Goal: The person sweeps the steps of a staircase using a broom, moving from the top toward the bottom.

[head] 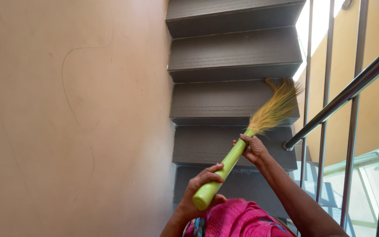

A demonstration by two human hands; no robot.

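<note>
Both hands (202,186) (252,149) — green-handled broom (227,164)

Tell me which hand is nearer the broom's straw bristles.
Right. The right hand grips the green handle just below the bristles; the left hand holds the handle's butt end, farther down.

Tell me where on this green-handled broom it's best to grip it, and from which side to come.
Grip the broom on its smooth green handle, not the straw bristles. The handle slants up to the right, so come from beside it and wrap around, probably one hand near the butt, as the left hand does, and one near the bristles, like the right hand.
</note>
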